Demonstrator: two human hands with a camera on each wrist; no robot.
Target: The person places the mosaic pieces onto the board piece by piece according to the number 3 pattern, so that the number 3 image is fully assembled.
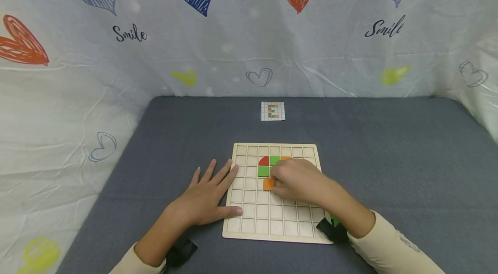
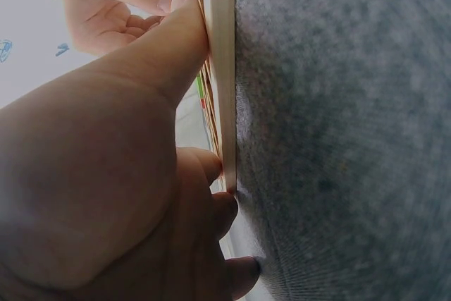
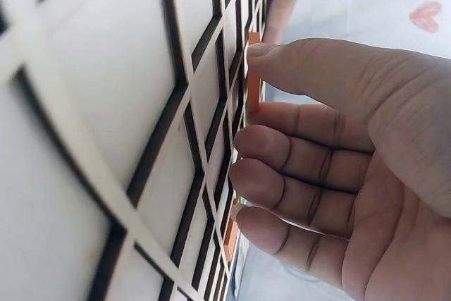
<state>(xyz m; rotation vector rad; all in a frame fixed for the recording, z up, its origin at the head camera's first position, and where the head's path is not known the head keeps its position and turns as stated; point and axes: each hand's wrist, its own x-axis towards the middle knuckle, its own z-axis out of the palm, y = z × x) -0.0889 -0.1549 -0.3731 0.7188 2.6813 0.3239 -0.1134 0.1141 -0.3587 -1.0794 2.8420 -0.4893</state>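
Note:
A wooden grid board (image 1: 276, 224) lies on the cloth-covered table. My right hand (image 1: 305, 182) pinches an orange square tile (image 1: 268, 184) between thumb and index finger, over the third row of cells. In the right wrist view the orange tile (image 3: 254, 68) stands on edge against the grid, the other fingers curled beside it. On the board sit a red quarter-round tile (image 1: 264, 161), green tiles (image 1: 263, 171) and another orange tile (image 1: 286, 158), partly behind the right hand. My left hand (image 1: 206, 198) lies spread at the board's left edge, thumb and fingertips on its rim.
A small card (image 1: 272, 111) printed with a coloured grid pattern lies at the back of the grey table (image 1: 186, 135). Something green (image 1: 334, 221) shows partly hidden under the right wrist. A white curtain (image 1: 241, 40) with hearts surrounds the table's back and sides.

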